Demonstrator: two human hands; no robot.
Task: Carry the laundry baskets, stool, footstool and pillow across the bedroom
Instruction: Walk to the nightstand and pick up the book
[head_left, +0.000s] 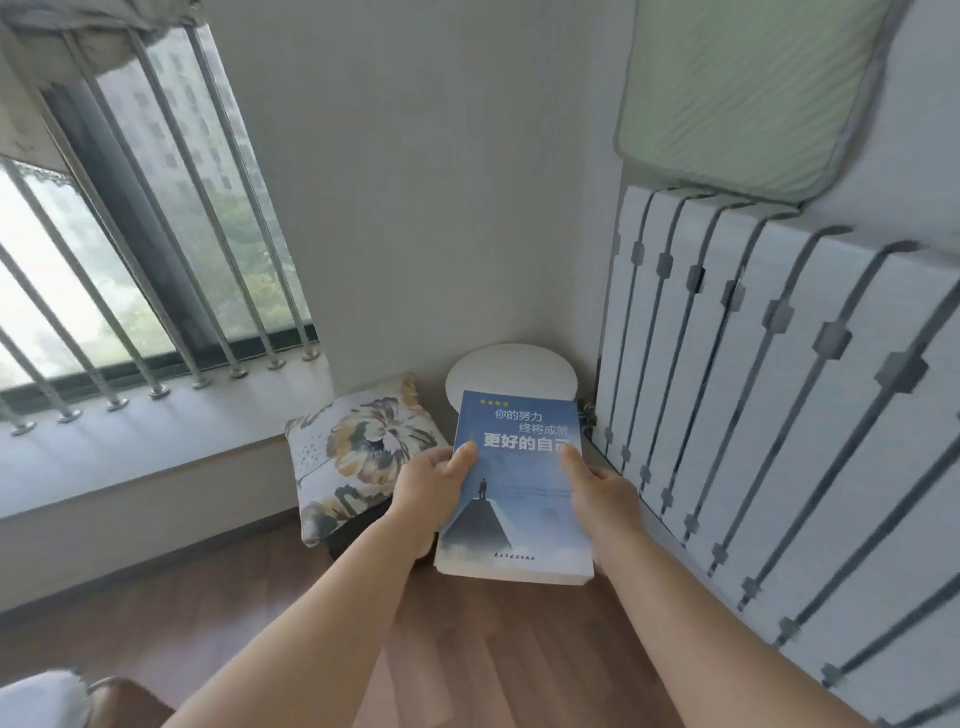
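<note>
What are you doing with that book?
A person holds a blue book with both hands, the left hand on one edge and the right hand on the other. It hangs above a round white stool in the corner. A flowered pillow sits beside the stool, under the window.

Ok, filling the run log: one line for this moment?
both hands hold blue book | floral pillow on footstool | white stool in corner

A blue book (514, 483) with Chinese lettering shows above the wooden floor (467, 649). A barred window (145, 218) stands left; a white strapped panel (779, 415) and green mat (748, 88) stand right.
</note>
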